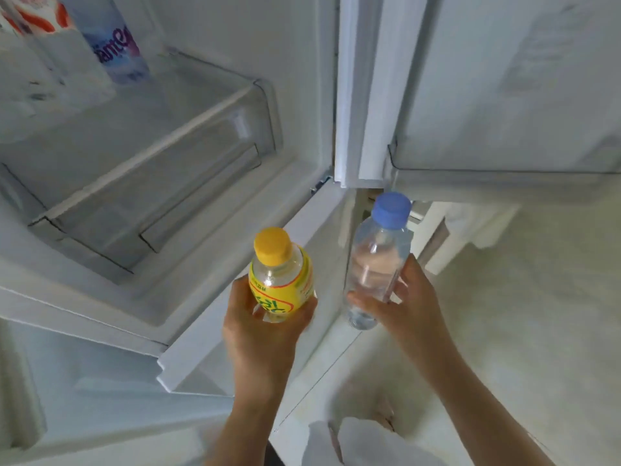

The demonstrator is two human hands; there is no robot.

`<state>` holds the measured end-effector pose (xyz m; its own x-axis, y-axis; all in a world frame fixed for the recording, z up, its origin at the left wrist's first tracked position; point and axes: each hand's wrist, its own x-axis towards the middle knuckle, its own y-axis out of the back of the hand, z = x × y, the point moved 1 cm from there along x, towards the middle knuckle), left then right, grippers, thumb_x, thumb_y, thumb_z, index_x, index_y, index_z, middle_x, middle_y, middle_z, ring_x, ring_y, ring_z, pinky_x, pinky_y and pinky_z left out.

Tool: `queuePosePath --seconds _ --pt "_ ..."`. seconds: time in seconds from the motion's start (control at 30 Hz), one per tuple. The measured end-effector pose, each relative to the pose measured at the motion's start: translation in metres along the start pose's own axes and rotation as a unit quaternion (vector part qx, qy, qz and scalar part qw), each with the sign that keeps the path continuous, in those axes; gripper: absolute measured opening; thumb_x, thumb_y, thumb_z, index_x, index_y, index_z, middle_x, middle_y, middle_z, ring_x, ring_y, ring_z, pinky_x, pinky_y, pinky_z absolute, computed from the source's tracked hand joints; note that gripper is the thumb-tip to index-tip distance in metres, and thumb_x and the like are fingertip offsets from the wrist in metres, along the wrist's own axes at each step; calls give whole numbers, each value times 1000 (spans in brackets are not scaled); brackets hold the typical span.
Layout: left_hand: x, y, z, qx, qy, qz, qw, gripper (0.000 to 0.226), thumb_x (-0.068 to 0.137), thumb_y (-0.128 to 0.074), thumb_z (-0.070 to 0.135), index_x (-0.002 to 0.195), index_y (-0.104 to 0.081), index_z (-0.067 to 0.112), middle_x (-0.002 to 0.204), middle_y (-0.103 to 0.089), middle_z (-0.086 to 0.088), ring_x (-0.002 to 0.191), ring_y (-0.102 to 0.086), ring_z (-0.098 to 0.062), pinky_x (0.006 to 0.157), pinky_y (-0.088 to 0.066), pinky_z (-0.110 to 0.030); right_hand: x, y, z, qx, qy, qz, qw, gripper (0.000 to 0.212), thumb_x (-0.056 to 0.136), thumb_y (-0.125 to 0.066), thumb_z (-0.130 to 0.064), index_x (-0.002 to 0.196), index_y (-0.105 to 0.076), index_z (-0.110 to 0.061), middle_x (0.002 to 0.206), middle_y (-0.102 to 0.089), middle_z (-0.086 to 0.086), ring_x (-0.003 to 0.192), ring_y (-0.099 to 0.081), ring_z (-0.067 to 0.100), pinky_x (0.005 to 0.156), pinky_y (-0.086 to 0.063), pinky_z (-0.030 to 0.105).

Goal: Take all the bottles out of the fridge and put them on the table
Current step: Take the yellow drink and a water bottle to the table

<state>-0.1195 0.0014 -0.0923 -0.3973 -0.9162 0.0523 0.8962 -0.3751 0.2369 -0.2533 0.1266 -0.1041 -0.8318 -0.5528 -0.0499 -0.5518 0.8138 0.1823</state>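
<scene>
The left hand (pixel 265 327) is closed round the lower half of a small bottle with a yellow cap and yellow label (pixel 280 275), fingers wrapped under the label so the cap stands up and clear. The right hand (pixel 408 307) grips a clear water bottle with a blue cap (pixel 378 260) low on its body, thumb on one side and fingers on the other, the bottle tipped slightly toward the fridge door (pixel 504 79). Both bottles are held upright and apart from each other, just outside the front edge of the fridge (pixel 188 183), which reads as one bottle per hand so that both can be carried in one trip.

Beyond the hands, the clear drawer (pixel 158 163) at the bottom of the fridge looks bare. At the far left corner of the shelf above it stands another bottle with a pale blue label (pixel 116 45), beside a carton with red print (pixel 40 15); more may sit further in, but the view cuts off there. The door shelf (pixel 504 156) appears to hold nothing.

The table is not in view, so the two bottles in hand have yet to be set down, and at least one bottle remains inside.
</scene>
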Motion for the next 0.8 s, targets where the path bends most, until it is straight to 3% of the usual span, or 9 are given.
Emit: queuePosePath --seconds 0.07,0.13,0.3,0.43,0.53,0.67,0.8 --pt "-13 -12 -9 14 13 -39 999 56 54 -92 11 92 -56 31 87 -68 16 81 -66 -3 85 -56 -31 -21 22 15 -2 -35 25 999 69 50 -83 -45 111 -54 -32 102 -67 -6 98 -66 18 83 -58 34" --pt "-26 -29 -15 26 25 -87 996 59 54 -92 13 94 -55 35 88 -67 23 83 -64 1 86 -54 -31 -42 45 30 -12 -62 65 996 72 50 -83 -49 113 -53 -32 103 -67 -8 99 -67 16 85 -57 38" --pt "-70 -79 -19 40 35 -197 979 57 54 -92 13 99 -58 22 89 -68 9 83 -67 -12 78 -57 -33 -93 91 59 -11 -117 149 982 60 58 -88 -34 107 -53 -31 100 -68 -8 93 -68 15 83 -58 41" --pt "-111 -117 -18 56 17 -266 962 57 53 -92 15 95 -55 27 89 -66 12 83 -66 -9 71 -55 -28 -132 123 71 7 -141 205 968 61 52 -83 -49 103 -54 -30 96 -68 -5 89 -69 15 79 -59 41" --pt "-145 -144 -16 64 8 -300 952 56 54 -92 15 92 -54 31 87 -65 13 80 -65 -4 68 -52 -23 -159 155 82 13 -152 236 960 60 55 -84 -45 103 -54 -28 96 -69 -4 91 -69 17 79 -59 41" --pt "-206 -179 -4 71 -11 -327 942 55 56 -91 14 96 -55 25 84 -62 17 76 -61 7 59 -45 -6 -199 212 98 22 -162 270 949 52 64 -87 -26 104 -54 -29 98 -69 -6 93 -69 12 80 -58 34" --pt "-265 -212 6 64 -10 -349 935 57 56 -91 13 102 -58 18 90 -63 15 83 -64 -5 68 -50 -19 -233 264 112 20 -168 298 939 55 64 -86 -28 107 -52 -26 100 -68 -7 94 -68 12 83 -59 39"
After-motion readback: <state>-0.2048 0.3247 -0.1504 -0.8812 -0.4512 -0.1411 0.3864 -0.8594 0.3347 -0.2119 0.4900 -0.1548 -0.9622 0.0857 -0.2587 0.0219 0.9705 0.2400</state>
